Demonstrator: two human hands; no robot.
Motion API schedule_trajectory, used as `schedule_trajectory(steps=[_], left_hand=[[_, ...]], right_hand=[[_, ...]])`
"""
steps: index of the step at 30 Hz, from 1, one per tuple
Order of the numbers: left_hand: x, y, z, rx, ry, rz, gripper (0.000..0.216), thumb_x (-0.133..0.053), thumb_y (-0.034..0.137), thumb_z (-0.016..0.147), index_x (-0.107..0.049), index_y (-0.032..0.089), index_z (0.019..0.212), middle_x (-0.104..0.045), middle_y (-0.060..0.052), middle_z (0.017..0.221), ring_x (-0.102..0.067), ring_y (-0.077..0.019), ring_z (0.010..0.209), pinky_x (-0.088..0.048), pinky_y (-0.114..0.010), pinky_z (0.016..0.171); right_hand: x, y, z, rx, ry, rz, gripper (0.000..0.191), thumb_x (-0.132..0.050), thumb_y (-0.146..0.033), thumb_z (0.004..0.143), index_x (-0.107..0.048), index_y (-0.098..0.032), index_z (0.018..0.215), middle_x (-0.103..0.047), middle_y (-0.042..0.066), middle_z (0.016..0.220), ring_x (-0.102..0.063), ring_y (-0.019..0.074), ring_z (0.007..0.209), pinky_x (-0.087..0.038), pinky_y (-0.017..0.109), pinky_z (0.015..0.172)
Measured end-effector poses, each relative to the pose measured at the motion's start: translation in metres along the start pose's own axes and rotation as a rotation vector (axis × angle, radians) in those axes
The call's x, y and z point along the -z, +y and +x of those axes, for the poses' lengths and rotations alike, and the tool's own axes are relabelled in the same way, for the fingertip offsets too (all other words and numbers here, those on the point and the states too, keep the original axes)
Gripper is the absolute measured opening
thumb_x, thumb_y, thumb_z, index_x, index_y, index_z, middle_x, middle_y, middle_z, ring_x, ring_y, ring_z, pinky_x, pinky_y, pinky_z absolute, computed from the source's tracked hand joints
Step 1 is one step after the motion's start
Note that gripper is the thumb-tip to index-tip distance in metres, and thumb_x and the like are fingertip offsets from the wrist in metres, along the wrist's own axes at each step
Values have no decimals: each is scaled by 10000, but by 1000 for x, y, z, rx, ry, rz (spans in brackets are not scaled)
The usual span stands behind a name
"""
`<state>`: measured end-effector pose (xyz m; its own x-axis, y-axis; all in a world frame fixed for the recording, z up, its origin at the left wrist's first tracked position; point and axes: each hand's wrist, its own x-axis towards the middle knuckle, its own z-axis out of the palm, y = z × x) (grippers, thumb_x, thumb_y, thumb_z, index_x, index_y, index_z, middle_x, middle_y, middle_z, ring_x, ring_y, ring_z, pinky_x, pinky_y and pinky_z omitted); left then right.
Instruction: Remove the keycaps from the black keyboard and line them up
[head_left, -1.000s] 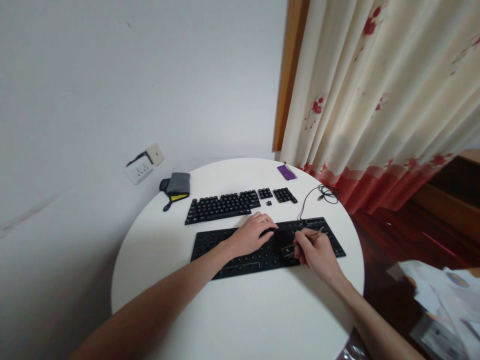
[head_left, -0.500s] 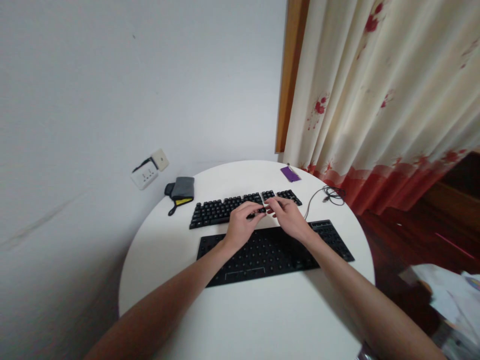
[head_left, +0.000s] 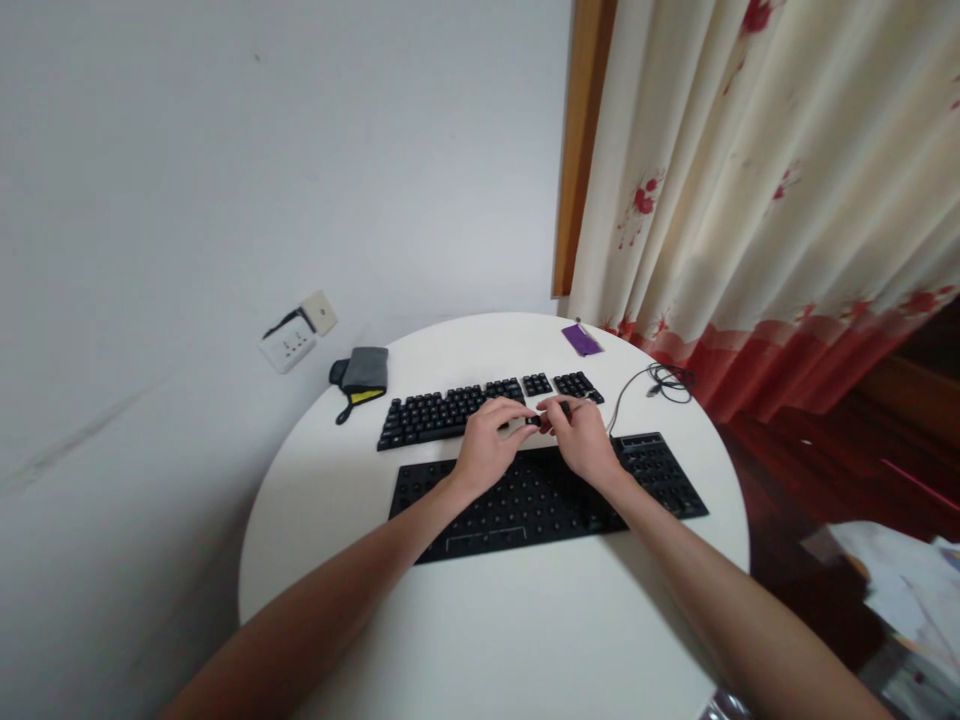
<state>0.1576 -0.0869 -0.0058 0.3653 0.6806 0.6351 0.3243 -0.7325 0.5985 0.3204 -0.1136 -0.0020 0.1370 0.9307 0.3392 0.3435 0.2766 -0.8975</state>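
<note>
My left hand (head_left: 486, 446) is closed, pinching a small black keycap (head_left: 533, 420) between thumb and fingertips. Right beside it, my right hand (head_left: 583, 438) has its fingers curled around a small dark piece (head_left: 565, 408) whose kind I cannot make out. Both hands hover over the back edge of a black keyboard (head_left: 487, 510), its keycaps off and the switches bare. Behind the hands lie rows of loose black keycaps (head_left: 427, 415), set out in keyboard layout. My hands and forearms cover part of the keyboard and some keycaps.
A grey cloth with yellow lining (head_left: 366, 370) lies at the round white table's (head_left: 525, 630) back left. A purple piece (head_left: 581, 340) sits near the far edge. The coiled black cable (head_left: 670, 382) lies at the right. Wall and curtain (head_left: 675, 230) stand behind.
My fingertips have come closer together, with the left hand shifted slightly right. The keycap now sits at the right fingertips. The whole view has shifted a little.
</note>
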Motion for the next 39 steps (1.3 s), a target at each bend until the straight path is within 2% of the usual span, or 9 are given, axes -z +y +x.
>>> schedule_trajectory(steps=[5,10,13,16,21,29,34,39], left_hand=[[10,-11,21,36,15,125,122,-715,241,805,-719,219,925,-716,-36,934,-631,-199,875,-505,-368,827],[10,-32,36,18,-192,409,103,-745,266,777,-743,251,879,-741,-13,913,-597,-233,886,-438,-404,832],[3,-41,29,7,-294,487,57,-745,286,779,-752,258,828,-746,-8,881,-577,-243,866,-407,-414,825],[-1,-50,20,-6,-330,522,77,-719,325,805,-761,262,822,-745,-26,863,-557,-250,867,-395,-421,827],[0,-60,16,-4,-316,520,125,-693,364,825,-765,263,834,-731,-42,880,-534,-245,862,-414,-423,826],[0,-59,14,-23,-242,520,58,-720,271,780,-752,226,798,-593,-53,954,-507,-246,956,-445,-417,873],[1,-57,14,-45,-226,521,193,-732,250,753,-724,227,944,-577,-49,1023,-495,-250,996,-441,-418,929],[3,-55,14,-40,-232,519,301,-745,253,740,-695,226,1035,-579,-49,1048,-490,-253,994,-436,-417,937]], right_hand=[[10,8,9,-99,146,90,402,-456,-430,891,-689,-122,781,-719,102,705,-647,177,605,-491,273,604],[22,13,15,-110,211,125,412,-468,-456,875,-688,-117,795,-733,120,745,-650,180,598,-486,270,555],[25,15,15,-105,222,126,399,-462,-432,879,-691,-115,795,-731,120,741,-654,182,607,-482,267,553],[24,16,15,-84,220,120,392,-462,-424,879,-690,-124,773,-733,114,743,-651,177,609,-479,269,572],[23,16,15,-66,209,114,402,-463,-436,881,-692,-125,770,-735,113,756,-647,174,609,-480,271,583],[24,12,13,-70,205,144,399,-471,-444,882,-683,-125,772,-725,108,718,-644,178,601,-474,267,546],[27,9,13,-70,193,170,391,-483,-450,878,-684,-125,797,-720,107,734,-644,181,627,-473,266,556],[47,-10,5,-53,199,152,466,-436,-515,903,-702,-132,881,-694,91,789,-621,177,684,-457,259,560]])
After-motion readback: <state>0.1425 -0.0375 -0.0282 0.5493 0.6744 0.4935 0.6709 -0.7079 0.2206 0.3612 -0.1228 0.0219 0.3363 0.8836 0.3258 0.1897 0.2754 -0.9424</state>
